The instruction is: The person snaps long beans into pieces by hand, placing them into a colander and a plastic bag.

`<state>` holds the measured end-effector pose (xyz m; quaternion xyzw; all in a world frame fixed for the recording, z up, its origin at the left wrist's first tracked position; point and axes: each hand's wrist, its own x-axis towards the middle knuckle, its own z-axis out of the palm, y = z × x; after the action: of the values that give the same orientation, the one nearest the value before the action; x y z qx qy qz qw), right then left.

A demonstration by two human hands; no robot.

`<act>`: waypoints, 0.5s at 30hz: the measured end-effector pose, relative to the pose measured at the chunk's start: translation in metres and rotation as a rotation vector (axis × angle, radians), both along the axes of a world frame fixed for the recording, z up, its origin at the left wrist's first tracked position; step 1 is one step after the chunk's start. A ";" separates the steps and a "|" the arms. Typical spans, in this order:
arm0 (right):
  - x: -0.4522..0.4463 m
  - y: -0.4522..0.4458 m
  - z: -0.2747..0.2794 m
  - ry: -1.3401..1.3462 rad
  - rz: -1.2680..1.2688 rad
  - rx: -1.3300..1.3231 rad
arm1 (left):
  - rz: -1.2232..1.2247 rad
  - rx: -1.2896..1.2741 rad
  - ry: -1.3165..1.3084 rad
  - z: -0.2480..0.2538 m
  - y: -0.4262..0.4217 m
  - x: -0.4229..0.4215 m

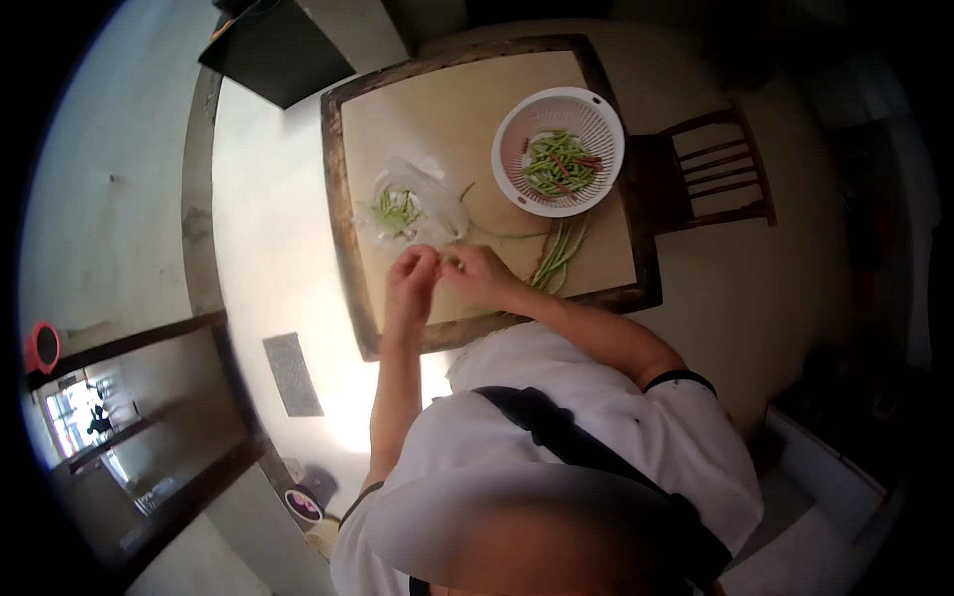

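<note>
My left hand (412, 270) and my right hand (479, 275) meet over the near part of the table, fingertips pinched close together. A short bit of green bean (454, 262) shows at the fingers of my right hand. What my left fingertips pinch is too small to make out. Just beyond my hands lies a clear plastic bag (445, 202) with green bean bits (396, 210) on it. Whole long beans (562, 256), green with a few reddish ones, lie to the right of my right hand. Farther back, a white colander (505, 134) holds cut bean pieces (559, 164).
The square table (397, 114) has a dark wooden rim. A dark wooden chair (711, 169) stands against its right side. Near the far left corner is a black box-like object (276, 55). A grey mat (292, 374) lies on the floor at left.
</note>
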<state>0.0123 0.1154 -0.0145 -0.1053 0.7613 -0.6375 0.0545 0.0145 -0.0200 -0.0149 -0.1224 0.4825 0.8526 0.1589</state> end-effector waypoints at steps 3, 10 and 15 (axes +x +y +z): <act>-0.008 0.004 -0.025 -0.436 -0.128 -0.248 | 0.140 0.406 -0.184 0.001 0.006 -0.006; -0.030 0.056 -0.051 -0.982 -0.087 -0.875 | 0.219 -0.459 0.060 -0.074 -0.031 -0.046; -0.052 0.094 -0.046 -0.857 -0.266 -0.713 | 0.081 -1.046 0.091 -0.115 -0.065 -0.088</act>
<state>-0.0399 0.2098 -0.0605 0.2473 0.4157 -0.8420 0.2389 -0.0738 -0.0854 -0.1295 -0.1667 0.8448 0.5079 0.0223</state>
